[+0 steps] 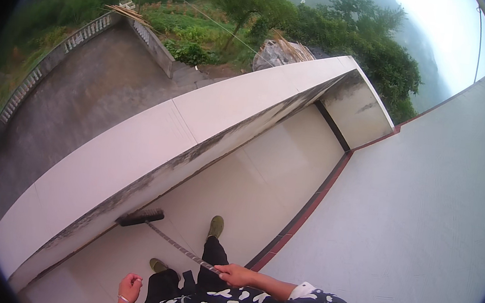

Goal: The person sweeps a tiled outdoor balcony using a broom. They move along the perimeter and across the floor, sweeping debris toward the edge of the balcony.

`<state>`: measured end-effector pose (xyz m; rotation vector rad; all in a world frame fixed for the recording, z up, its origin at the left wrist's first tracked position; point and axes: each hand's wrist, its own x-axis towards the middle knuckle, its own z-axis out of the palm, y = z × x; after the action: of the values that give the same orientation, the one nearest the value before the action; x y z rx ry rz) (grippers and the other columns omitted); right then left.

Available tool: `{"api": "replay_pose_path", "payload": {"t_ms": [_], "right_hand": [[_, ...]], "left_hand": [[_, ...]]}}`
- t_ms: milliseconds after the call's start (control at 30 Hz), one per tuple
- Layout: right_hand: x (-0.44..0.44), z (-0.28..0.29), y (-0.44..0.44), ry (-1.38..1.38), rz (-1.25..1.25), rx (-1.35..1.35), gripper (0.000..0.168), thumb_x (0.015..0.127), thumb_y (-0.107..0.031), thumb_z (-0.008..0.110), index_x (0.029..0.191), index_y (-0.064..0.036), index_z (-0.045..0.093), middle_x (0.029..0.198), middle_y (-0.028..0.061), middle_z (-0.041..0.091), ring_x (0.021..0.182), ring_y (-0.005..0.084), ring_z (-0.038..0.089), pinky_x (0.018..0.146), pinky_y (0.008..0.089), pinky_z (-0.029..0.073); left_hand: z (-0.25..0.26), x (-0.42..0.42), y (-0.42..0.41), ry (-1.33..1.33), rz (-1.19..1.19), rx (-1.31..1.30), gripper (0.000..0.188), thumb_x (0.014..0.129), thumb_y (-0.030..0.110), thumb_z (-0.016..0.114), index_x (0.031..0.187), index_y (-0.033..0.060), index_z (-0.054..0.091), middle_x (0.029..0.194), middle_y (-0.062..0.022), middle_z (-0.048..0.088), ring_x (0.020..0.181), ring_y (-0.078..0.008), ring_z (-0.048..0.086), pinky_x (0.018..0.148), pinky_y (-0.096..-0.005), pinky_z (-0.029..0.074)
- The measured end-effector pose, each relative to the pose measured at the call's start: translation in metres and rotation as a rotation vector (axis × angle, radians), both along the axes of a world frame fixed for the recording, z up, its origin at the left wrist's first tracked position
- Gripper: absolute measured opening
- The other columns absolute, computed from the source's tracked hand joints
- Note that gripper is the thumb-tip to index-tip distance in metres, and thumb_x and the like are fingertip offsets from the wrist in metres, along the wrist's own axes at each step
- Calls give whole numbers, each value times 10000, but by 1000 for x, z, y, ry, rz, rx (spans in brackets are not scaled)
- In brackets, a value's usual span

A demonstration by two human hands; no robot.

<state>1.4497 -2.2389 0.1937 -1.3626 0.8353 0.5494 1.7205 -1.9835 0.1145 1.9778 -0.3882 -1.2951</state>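
A broom handle (182, 248) with a striped wrap is held by my right hand (233, 275), its fingers wrapped around the upper end. From there the handle slopes down and left to a dark-bristled broom head (141, 217). That head rests at the foot of the balcony parapet's inner wall (150, 182), where the wall meets the tiled floor (239, 182). My left hand (130, 286), with a bracelet on the wrist, hangs low beside my leg. Its fingers are curled in, and I see nothing held in them.
The pale parapet top (175, 120) curves along the left. A smooth house wall (400, 212) with a red tile base strip (291, 232) bounds the right. The short end wall (357, 110) closes the far end. My green shoes (216, 226) stand on the floor. Below lies a concrete yard (85, 86).
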Motion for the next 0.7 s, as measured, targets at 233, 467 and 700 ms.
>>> {"api": "replay_pose_path", "payload": {"t_ms": [233, 467, 700], "right_hand": [[25, -25, 1, 339, -540, 54, 291, 832, -99, 393, 1091, 31, 414, 561, 93, 487, 369, 142, 465, 329, 266, 389], [125, -123, 133, 270, -355, 461, 119, 832, -112, 421, 786, -7, 453, 551, 107, 490, 347, 171, 451, 323, 314, 381], [196, -144, 155, 192, 79, 870, 119, 844, -164, 434, 799, -60, 469, 535, 16, 454, 374, 49, 396, 320, 190, 346]], "left_hand": [[10, -9, 115, 82, 185, 72, 115, 771, 115, 500, 799, 25, 565, 615, -37, 557, 528, -86, 515, 492, -218, 434], [31, -46, 180, 19, 278, 204, 151, 772, 152, 512, 817, 33, 593, 631, -45, 575, 578, -109, 541, 551, -248, 444], [69, -50, 144, -122, -9, 354, 165, 757, 181, 523, 823, 52, 602, 645, -69, 595, 610, -145, 570, 590, -271, 457]]}}
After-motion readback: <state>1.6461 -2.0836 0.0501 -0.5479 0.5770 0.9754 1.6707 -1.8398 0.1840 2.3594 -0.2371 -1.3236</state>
